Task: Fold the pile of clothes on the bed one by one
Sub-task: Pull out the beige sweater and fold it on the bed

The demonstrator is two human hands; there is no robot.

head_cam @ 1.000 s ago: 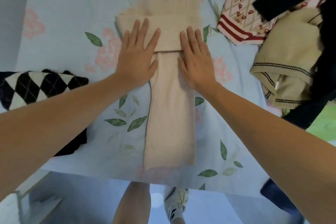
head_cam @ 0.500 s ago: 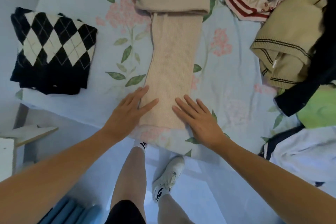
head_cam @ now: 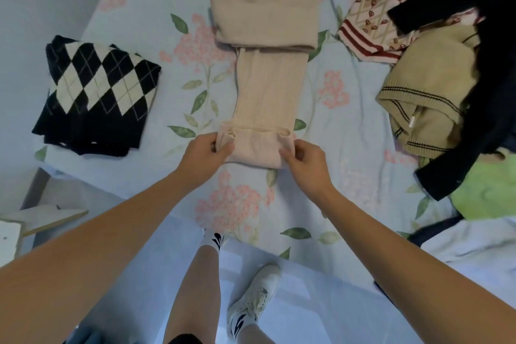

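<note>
A beige ribbed knit garment (head_cam: 268, 86) lies lengthwise in the middle of the floral bed sheet (head_cam: 349, 148), its far end folded over in a thick band. Its near hem is turned up and back over itself. My left hand (head_cam: 208, 151) pinches the left corner of that hem and my right hand (head_cam: 303, 156) pinches the right corner. A folded black-and-white argyle sweater (head_cam: 97, 92) sits to the left. The unfolded pile is at the right: a cream-and-red patterned knit (head_cam: 371, 17), a tan sweater with dark stripes (head_cam: 427, 98) and a black garment (head_cam: 488, 78).
A lime green cloth (head_cam: 488, 193) and white fabric (head_cam: 474, 240) lie at the bed's right near edge. The bed edge runs just below my hands, with my legs and a white sneaker (head_cam: 254, 301) on the floor. A pale wooden board (head_cam: 42, 218) sits lower left.
My hands slid down the beige garment from its far fold to its near hem, then went from lying flat to pinching both hem corners and turning the hem up.
</note>
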